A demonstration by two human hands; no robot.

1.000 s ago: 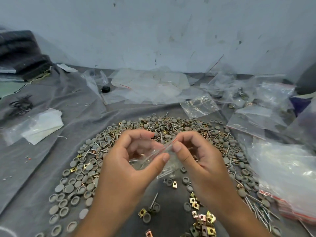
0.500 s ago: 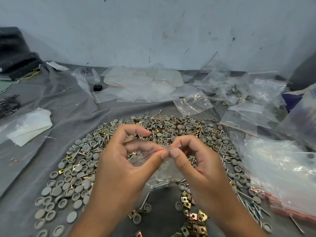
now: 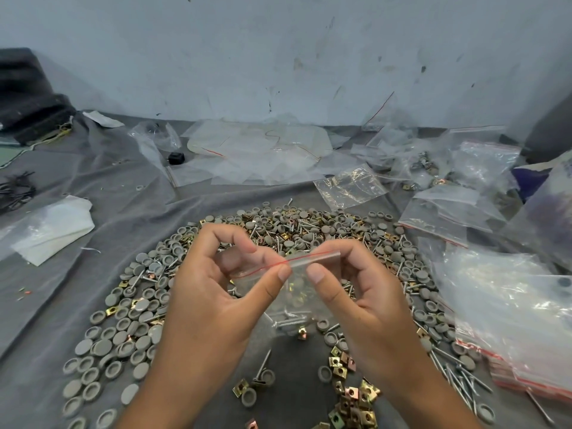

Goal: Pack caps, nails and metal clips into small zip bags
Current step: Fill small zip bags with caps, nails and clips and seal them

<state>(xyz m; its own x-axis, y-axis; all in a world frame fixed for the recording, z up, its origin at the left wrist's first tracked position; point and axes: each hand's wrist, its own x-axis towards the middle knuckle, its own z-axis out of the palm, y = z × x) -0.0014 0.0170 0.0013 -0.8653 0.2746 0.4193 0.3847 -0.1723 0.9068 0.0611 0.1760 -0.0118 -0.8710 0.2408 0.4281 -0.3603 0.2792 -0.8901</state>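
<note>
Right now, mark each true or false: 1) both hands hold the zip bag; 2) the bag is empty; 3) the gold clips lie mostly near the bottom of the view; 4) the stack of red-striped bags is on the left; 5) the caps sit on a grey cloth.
1) Both hands hold the zip bag. True: the left hand and right hand pinch its red-striped top.
2) The bag is empty. False: nails and other small parts show through it.
3) The clips lie mostly near the bottom. True.
4) The stack of bags is on the left. False: it is on the right.
5) The caps sit on a grey cloth. True.
</note>
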